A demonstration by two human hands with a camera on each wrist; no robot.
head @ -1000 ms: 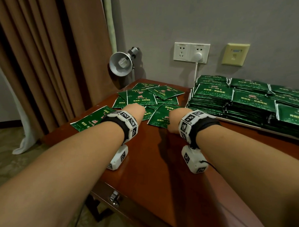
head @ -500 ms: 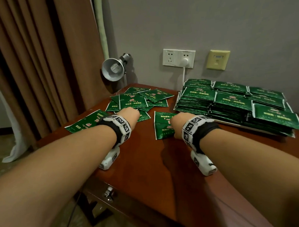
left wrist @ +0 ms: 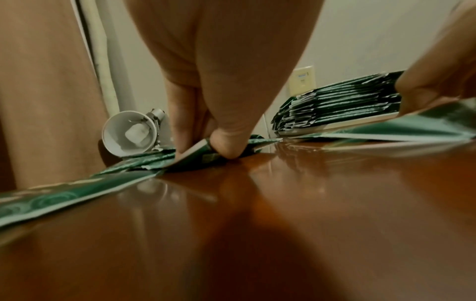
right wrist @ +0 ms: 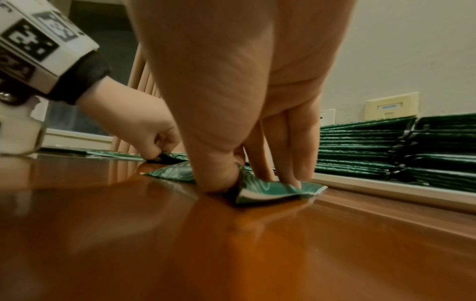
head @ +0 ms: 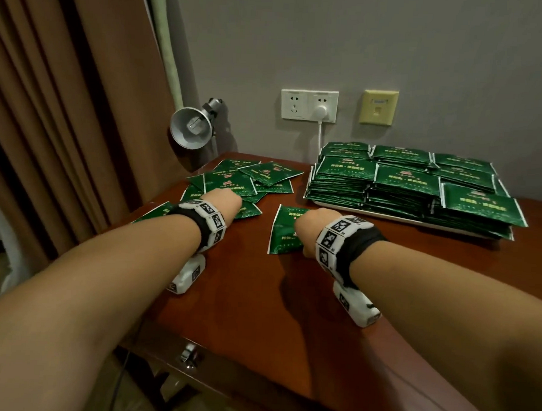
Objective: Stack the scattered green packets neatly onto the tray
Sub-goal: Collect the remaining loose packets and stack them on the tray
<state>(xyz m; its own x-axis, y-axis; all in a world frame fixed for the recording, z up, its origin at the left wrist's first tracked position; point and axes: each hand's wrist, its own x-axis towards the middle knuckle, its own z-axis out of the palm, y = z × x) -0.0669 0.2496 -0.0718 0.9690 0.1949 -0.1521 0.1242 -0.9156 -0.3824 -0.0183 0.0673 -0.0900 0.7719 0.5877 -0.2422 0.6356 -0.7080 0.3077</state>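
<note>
**Both hands pinching green packets on the wooden table**

Left hand [head: 225, 200], centre left of the head view, at the near edge of the scattered packets [head: 243, 179]; in the left wrist view, thumb and fingers [left wrist: 226, 142] pinched on the lifted corner of 1 packet [left wrist: 195, 151] from that pile. Right hand [head: 309, 225], centre of the head view, on a lone packet [head: 282, 230] lying apart from the pile on the table [head: 259, 298]; in the right wrist view, thumb pressed under a raised, buckled edge of that packet [right wrist: 260, 188] and straight fingers [right wrist: 293, 163] pressed on its top, so held in a narrow pinch. Tray [head: 387, 214], right of centre in the head view, white rim visible beneath stacked packets [head: 404, 186] arranged in several adjoining piles. Desk lamp [head: 190, 130] at upper centre left, beside the brown curtain [head: 66, 103]. Wall socket [head: 310, 105] with 1 white plug above the tray, yellow wall plate [head: 379, 107] to its right.
</note>
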